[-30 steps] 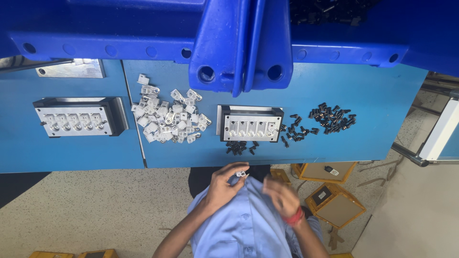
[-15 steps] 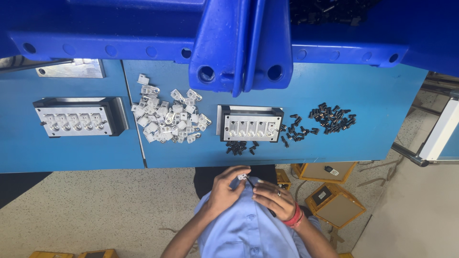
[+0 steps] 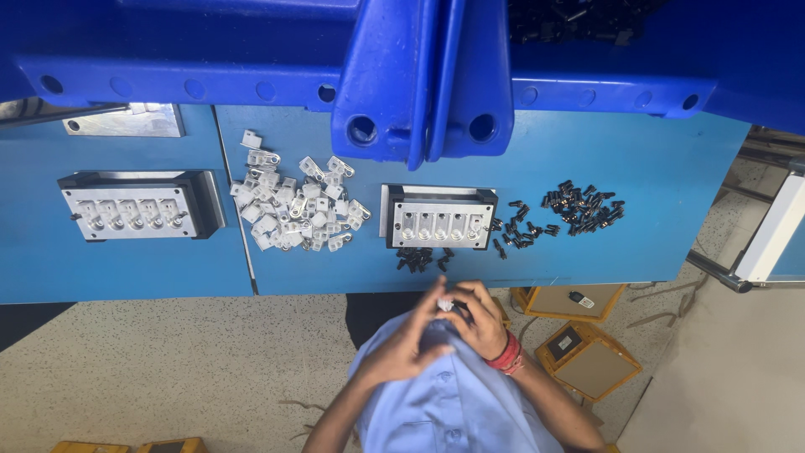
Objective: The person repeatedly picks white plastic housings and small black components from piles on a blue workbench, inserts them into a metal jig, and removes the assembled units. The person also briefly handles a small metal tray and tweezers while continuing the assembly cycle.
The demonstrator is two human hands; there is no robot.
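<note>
**Two hands join a small part just off the table's near edge**

Nearest the camera, the left hand (image 3: 408,335) and the right hand (image 3: 485,323) meet in front of the blue shirt, fingers curled close around a small white part (image 3: 445,304) pinched between their tips. The part is pale, tiny and mostly hidden; whether a black piece is already fitted to it cannot be told. The step in hand looks like putting one small piece together by fingertip, held in the air just short of the table (image 3: 335,273). The next move likely calls for a steady pinch and a short reach forward.

Just beyond the hands, a few black pieces (image 3: 422,260) lie at the near edge, touching the front of a metal fixture (image 3: 440,218) with a row of round sockets. To its left sits a heap of white parts (image 3: 293,205); to its right, a scatter of black parts (image 3: 583,205). Further left lies a second fixture (image 3: 134,207). At the far side, blue bins (image 3: 423,75) overhang the table.
</note>
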